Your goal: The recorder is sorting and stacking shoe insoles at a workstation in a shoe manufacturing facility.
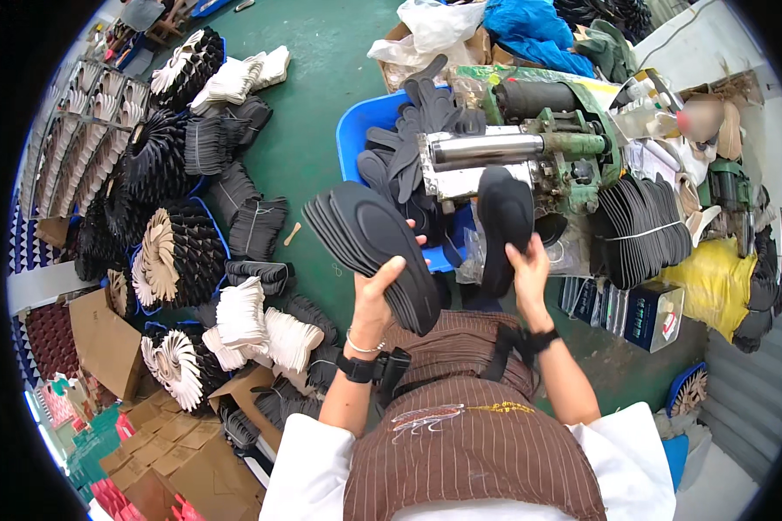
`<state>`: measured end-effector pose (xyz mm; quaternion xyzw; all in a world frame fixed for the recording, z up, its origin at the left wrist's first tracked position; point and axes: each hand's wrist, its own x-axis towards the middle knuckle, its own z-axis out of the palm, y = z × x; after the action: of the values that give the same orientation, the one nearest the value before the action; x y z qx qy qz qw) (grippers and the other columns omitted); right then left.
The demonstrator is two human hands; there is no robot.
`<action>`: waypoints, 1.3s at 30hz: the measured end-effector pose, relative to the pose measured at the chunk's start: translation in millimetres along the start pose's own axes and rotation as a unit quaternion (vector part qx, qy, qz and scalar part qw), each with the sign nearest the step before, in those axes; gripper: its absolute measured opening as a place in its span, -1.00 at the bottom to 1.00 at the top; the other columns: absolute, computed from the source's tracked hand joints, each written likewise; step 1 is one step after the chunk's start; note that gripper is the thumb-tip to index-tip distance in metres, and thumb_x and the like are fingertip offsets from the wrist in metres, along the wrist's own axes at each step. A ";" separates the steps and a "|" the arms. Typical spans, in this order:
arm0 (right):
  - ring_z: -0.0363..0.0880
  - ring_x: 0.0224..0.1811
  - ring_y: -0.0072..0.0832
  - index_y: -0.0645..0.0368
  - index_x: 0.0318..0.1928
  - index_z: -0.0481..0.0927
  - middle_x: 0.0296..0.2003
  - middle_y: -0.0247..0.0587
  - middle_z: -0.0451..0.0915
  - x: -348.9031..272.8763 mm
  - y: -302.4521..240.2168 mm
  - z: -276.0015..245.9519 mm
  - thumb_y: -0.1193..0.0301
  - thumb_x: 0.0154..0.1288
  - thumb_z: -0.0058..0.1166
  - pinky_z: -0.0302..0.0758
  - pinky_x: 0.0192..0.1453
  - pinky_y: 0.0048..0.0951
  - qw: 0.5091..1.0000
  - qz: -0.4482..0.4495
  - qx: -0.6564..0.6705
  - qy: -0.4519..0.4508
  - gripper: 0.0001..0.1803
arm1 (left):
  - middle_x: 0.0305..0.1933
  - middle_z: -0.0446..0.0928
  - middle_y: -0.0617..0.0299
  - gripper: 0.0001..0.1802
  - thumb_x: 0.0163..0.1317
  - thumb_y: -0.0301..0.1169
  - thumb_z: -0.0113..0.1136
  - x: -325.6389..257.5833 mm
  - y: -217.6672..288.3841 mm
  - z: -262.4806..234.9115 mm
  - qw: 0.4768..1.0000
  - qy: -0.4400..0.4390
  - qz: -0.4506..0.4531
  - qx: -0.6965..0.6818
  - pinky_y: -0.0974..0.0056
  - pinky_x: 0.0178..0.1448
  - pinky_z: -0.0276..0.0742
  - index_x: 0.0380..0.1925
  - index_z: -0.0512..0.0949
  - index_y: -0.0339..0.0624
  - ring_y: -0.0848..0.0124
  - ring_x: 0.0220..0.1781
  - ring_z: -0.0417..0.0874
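My left hand (383, 287) is closed round a stack of black insoles (369, 239), several layers thick, tilted with the top one's contoured face showing. In my right hand (528, 265) is a black insole (506, 217), held upright by its lower edge between thumb and fingers; whether more lie behind it I cannot tell. The two hands are apart, above my striped brown apron (487, 434). Just beyond them stands a green machine with a shiny metal roller (487, 149). A blue bin (349, 139) behind my left hand holds loose dark insoles (417, 117).
A tied bundle of dark insoles (639, 230) stands right of the machine, near a yellow bag (712, 273). On the green floor (313, 113) at left lie bundles of black and white insoles (241, 313). Cardboard boxes (178, 451) fill the lower left.
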<state>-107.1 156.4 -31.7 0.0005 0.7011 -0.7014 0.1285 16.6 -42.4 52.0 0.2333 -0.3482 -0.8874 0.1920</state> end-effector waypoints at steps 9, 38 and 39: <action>0.53 -0.12 -0.68 0.29 -0.02 0.51 -0.16 -0.31 0.62 -9.4 -21.6 15.6 0.62 0.21 0.16 0.47 -0.02 -0.60 0.987 0.127 0.050 -0.079 -0.70 | 0.00 0.53 -0.05 -0.47 0.07 -0.57 0.13 -3.2 -4.9 -29.8 0.996 0.063 -0.058 -0.027 0.14 0.09 0.59 0.11 0.33 -0.43 0.16 -0.01 0.63; 0.44 -0.49 -0.67 0.23 -0.36 0.48 -0.49 -0.40 0.53 51.9 -26.7 21.9 0.49 0.28 0.14 0.44 -0.36 -0.57 0.995 0.076 -0.040 -0.041 -0.89 | 0.14 0.47 -0.04 -0.52 0.29 -0.41 0.08 -3.7 -22.5 -18.3 0.990 -0.045 -0.122 -0.054 0.15 0.18 0.53 0.17 0.32 -0.40 0.21 0.11 0.57; 0.47 -0.48 -0.66 0.25 -0.32 0.51 -0.48 -0.38 0.55 60.5 -29.5 24.3 0.44 0.30 0.14 0.46 -0.34 -0.57 0.994 0.054 -0.066 -0.062 -0.87 | 0.14 0.47 -0.04 -0.52 0.29 -0.41 0.08 -5.5 -23.8 -17.6 0.990 -0.043 -0.123 -0.054 0.15 0.18 0.53 0.17 0.32 -0.40 0.21 0.11 0.57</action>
<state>-166.6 121.2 -13.2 -0.0135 0.7353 -0.6446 0.2090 26.4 -32.7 25.3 0.2248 -0.2766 -0.9310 0.0787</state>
